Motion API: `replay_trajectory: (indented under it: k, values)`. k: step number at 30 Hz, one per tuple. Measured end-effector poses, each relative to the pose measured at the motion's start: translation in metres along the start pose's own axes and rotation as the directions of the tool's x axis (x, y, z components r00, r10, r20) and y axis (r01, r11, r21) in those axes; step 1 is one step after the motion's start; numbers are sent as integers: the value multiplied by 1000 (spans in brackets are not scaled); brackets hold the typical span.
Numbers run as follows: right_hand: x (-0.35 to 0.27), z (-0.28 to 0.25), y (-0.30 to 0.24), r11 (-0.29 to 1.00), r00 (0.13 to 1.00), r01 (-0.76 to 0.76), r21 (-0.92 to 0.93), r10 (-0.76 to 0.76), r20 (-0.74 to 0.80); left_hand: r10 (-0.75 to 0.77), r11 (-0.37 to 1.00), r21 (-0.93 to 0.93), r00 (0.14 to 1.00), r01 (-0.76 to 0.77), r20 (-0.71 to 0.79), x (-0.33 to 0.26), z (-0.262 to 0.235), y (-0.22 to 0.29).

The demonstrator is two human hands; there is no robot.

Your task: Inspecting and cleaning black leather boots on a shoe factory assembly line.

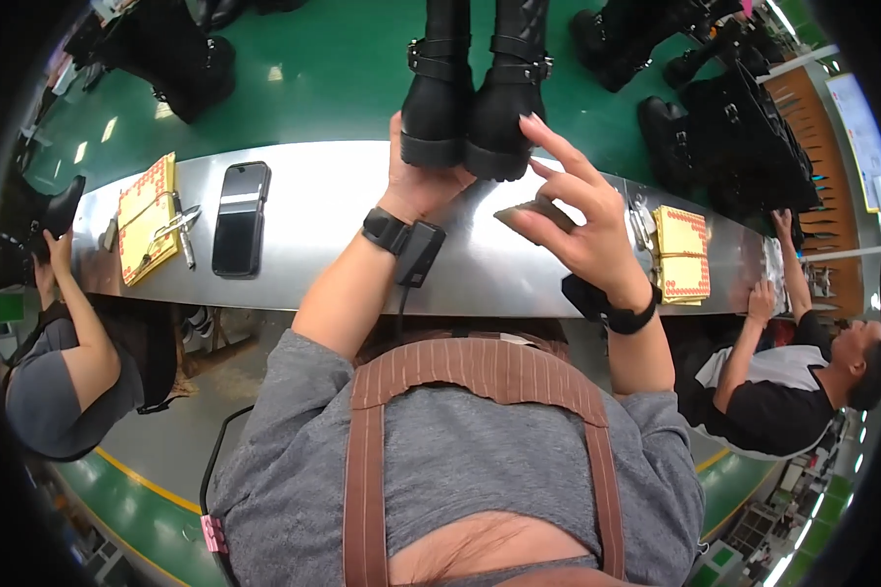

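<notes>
A pair of black boots with buckled ankle straps is in front of me: the left boot (435, 112) and the right boot (507, 112) stand side by side, their shafts running off the top edge. My left hand (416, 186) is closed under the near ends of their thick soles and supports them. My right hand (585, 210) has a fingertip at the side of the right boot. Between its thumb and other fingers it pinches a flat grey-green piece (531, 217), whose exact kind I cannot make out.
A metal ledge (323, 230) edges the green table (313, 59). A phone (240, 220) and a yellow card stack (149, 220) with small tools lie left; another card stack (682, 252) lies right. More black boots (729, 132) stand around. Co-workers flank me on both sides.
</notes>
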State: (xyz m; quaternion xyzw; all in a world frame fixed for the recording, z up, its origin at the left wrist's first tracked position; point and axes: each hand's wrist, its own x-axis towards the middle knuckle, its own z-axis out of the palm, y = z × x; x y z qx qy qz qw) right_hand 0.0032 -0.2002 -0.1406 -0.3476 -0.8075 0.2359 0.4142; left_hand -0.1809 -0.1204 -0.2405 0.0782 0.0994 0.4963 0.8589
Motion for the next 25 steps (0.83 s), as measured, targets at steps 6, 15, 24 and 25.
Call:
replay_trajectory:
  k: [6,15,24,25]
  values:
    - [-68,-57,79,814,877,-480,-327,446,-179,29,980,-199,964,25,264,1,5,8]
    - [-47,-101,58,890,888,-455,-33,452,-84,-96,975,-183,984,124,152,-14,11,-5]
    - [83,-169,-61,930,950,305,-204,-312,-1,-266,964,75,922,255,281,-12,-33,-25]
    - [83,-180,-61,924,948,319,-212,-305,96,-277,957,170,917,236,288,-12,-28,-22]
